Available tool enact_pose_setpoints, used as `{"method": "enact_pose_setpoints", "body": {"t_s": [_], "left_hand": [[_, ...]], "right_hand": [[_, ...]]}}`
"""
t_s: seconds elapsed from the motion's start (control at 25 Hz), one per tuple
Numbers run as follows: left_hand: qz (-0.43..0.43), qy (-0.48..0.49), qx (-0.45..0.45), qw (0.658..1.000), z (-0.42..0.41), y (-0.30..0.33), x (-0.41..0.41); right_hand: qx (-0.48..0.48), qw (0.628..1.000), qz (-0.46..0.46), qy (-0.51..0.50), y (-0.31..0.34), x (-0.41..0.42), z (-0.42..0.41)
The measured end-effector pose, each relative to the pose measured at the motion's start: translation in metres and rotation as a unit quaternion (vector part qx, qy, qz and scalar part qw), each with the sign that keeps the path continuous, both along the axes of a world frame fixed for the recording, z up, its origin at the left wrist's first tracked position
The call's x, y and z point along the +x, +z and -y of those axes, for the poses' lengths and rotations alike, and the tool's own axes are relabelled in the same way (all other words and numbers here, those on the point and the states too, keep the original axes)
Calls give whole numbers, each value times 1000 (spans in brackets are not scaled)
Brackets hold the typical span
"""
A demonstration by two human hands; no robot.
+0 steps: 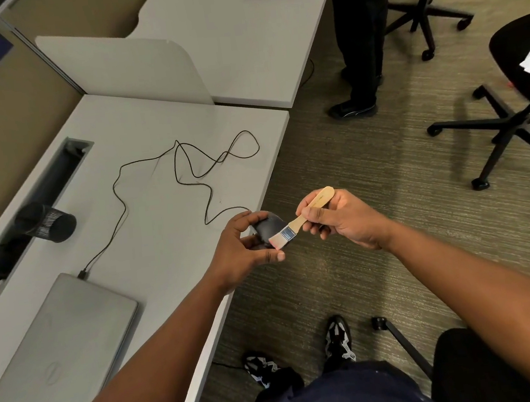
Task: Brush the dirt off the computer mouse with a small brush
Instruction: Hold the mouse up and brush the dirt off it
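On the grey desk (144, 187) to your left, a black mesh cup (48, 222) lies tipped on its side beside the long cable trough (33, 205), and you cannot tell what either holds. Just past the desk's edge your left hand (246, 252) curls its fingers round the black computer mouse (269, 228), while your right hand (340, 217) pinches the wooden handle of the small brush (295, 225), its bristles touching the mouse. The mouse's cable (188, 172) loops across the desk to the closed laptop (60, 350), and office chairs (504, 129) and another person's legs (358, 43) stand on the carpet well apart from your hands.
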State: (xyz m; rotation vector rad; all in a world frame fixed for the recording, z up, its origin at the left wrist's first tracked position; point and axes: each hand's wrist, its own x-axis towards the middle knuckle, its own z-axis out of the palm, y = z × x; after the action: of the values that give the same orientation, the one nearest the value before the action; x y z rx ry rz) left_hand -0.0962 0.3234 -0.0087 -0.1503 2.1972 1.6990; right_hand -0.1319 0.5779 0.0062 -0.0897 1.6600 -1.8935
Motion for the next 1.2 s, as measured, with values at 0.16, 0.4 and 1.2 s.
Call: {"method": "enact_pose_setpoints", "body": {"t_s": [0.16,0.4,1.2], "left_hand": [[2,2,11,1000,0,0,1],[5,12,16,1000,3,-2,3],[25,11,43,999,3,3,11]], "right_hand": [[25,1000,-8,-1,-1,-2,-5],[52,998,-17,-17,-7,-2,-15],[-30,999,13,-11,-4,17,7]]}}
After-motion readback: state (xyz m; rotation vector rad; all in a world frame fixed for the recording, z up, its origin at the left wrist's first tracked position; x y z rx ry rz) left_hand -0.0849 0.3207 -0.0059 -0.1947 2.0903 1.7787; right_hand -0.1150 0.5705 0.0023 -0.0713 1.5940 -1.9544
